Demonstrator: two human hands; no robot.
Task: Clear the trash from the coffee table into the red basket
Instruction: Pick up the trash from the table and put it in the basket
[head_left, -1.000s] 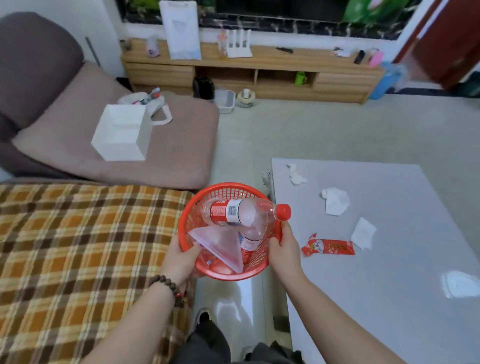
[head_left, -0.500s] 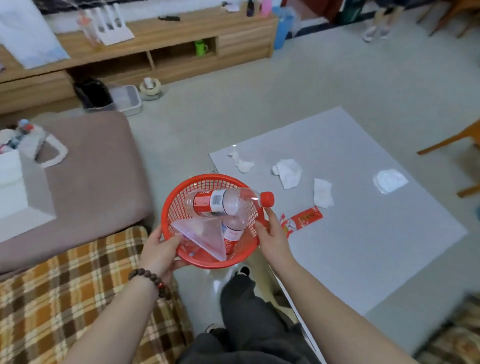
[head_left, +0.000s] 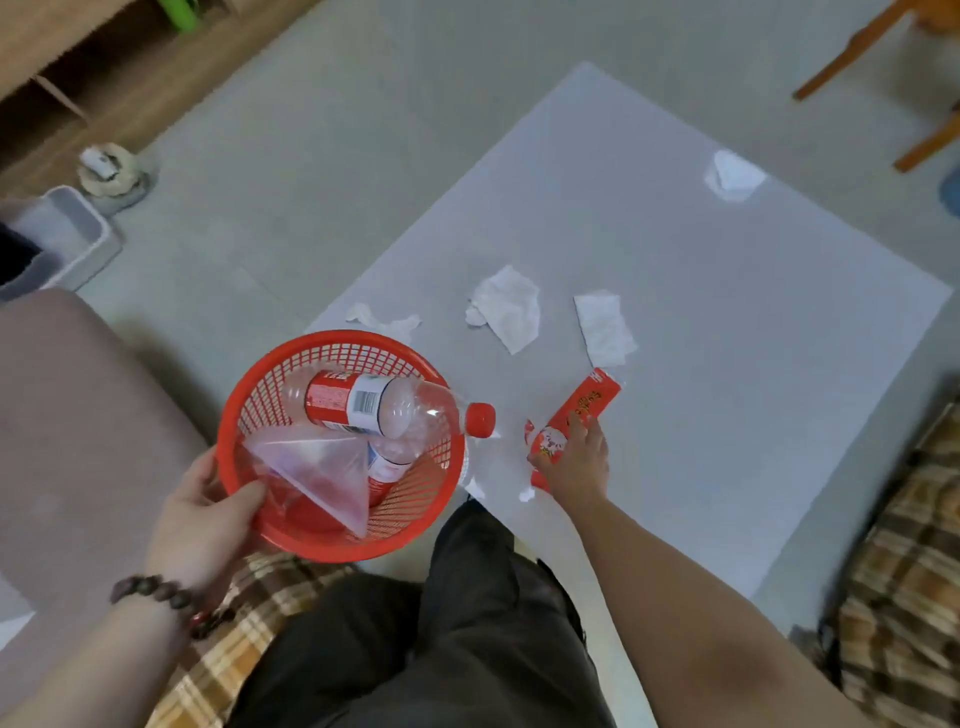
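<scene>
The left hand (head_left: 200, 525) grips the red basket (head_left: 332, 535) by its rim, thumb inside. The right hand (head_left: 574, 462) lies on the red wrapper (head_left: 589, 402) on the coffee table (head_left: 727, 364), fingers spread, not closed; three tissues (head_left: 506, 306) lie just beyond it.

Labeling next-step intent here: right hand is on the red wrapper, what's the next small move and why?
Probably close the fingers on the red wrapper and lift it toward the red basket. The right hand lies on its near end, grip not visibly closed, while the left hand holds the basket's rim just beside the coffee table.
</scene>
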